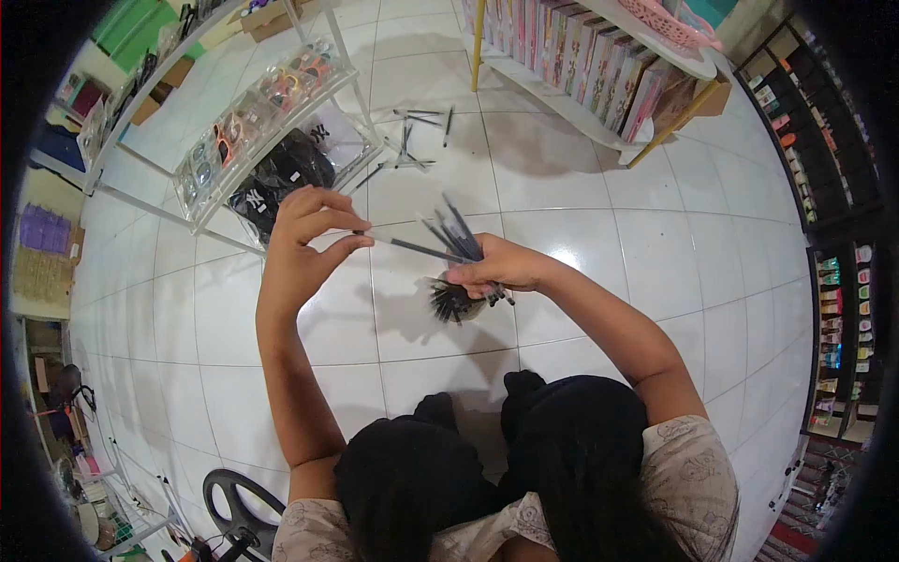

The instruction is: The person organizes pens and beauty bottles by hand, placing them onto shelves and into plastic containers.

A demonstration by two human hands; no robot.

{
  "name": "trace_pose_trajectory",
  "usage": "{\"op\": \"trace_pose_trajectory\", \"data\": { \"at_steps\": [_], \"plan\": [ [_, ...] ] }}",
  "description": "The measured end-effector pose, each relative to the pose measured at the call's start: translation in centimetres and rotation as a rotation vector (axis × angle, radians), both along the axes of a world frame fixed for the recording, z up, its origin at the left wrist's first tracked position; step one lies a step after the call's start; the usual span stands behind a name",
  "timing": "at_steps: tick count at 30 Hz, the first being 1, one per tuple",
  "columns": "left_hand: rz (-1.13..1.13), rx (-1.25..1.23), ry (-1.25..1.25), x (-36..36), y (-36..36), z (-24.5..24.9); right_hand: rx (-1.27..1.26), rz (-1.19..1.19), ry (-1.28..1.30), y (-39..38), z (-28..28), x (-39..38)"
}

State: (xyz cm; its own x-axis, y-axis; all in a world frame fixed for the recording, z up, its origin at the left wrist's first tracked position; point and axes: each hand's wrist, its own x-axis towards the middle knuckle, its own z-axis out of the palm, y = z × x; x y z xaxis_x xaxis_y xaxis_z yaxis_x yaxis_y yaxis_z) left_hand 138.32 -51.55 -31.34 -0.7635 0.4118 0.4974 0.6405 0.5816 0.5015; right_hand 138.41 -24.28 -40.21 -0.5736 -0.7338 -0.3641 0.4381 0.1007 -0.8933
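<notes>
My left hand [314, 229] pinches the end of one slim dark pen [421, 247] in a clear sleeve between thumb and fingertips. That pen slants down to the right, its other end at my right hand [494, 265]. The fingers of my right hand are wrapped round a bunch of similar pens [456, 234], which stick out above and below the grip. Just below it, a dense cluster of dark pens [451, 302] shows; whether it stands in a container is hidden. Several loose pens [405, 140] lie scattered on the white tiled floor [552, 187] farther ahead.
A white rack [272, 140] with packaged sunglasses and bagged black caps [286, 173] stands at the left front. A shelf of upright books or packets [581, 66] is at the upper right. Dark racks [843, 328] line the right side. A black steering wheel [245, 506] is at the lower left.
</notes>
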Motion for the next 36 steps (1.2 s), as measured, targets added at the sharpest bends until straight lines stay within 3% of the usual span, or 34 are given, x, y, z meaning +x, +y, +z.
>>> {"op": "trace_pose_trajectory", "data": {
  "at_steps": [3,6,7,8,11,12,15,16,19,23,26,28,31,36],
  "plan": [
    [0.123,0.291,-0.096,0.4,-0.2,-2.0,-0.165,-0.171,-0.043,0.3,-1.6,-0.3],
    [0.259,0.564,-0.015,0.8,2.0,-4.7,-0.397,-0.333,-0.129,0.3,-2.0,-0.8],
    [0.267,0.527,0.041,1.2,3.2,-5.4,-0.472,-0.377,-0.161,0.1,-1.9,-0.8],
    [0.232,0.395,0.118,1.6,4.3,-5.7,-0.365,-0.612,-0.221,-0.8,-0.6,-0.4],
    [0.113,0.138,0.173,2.9,7.2,-7.0,-0.491,-0.605,-0.189,-1.5,2.9,-0.5],
    [0.072,0.076,0.166,3.1,7.8,-7.3,-0.422,-0.683,-0.198,-1.3,2.7,-0.8],
    [-0.108,-0.016,-0.033,3.4,8.7,-8.0,-0.335,-0.798,-0.022,0.6,1.1,-2.2],
    [-0.213,-0.118,-0.120,3.3,8.0,-9.5,-0.409,-0.812,-0.052,1.5,0.9,-2.5],
    [-0.251,-0.245,-0.249,4.9,6.9,-12.2,-0.126,-0.914,0.205,4.8,-1.0,-2.2],
    [-0.130,0.041,-0.279,7.4,4.9,-19.7,0.478,-0.655,0.227,9.0,-8.6,1.1],
    [-0.133,0.045,-0.327,8.0,5.4,-23.2,0.463,-0.403,0.280,9.6,-15.4,4.2],
    [-0.109,0.204,-0.408,7.1,6.5,-24.5,0.454,-0.274,0.295,7.4,-13.9,4.5],
    [-0.114,0.354,-0.496,5.9,8.5,-23.5,0.370,-0.397,0.336,4.6,-13.1,3.2],
    [-0.069,0.462,-0.629,4.1,10.4,-22.1,0.195,-0.309,0.317,2.0,-11.0,0.2]
  ]
}}
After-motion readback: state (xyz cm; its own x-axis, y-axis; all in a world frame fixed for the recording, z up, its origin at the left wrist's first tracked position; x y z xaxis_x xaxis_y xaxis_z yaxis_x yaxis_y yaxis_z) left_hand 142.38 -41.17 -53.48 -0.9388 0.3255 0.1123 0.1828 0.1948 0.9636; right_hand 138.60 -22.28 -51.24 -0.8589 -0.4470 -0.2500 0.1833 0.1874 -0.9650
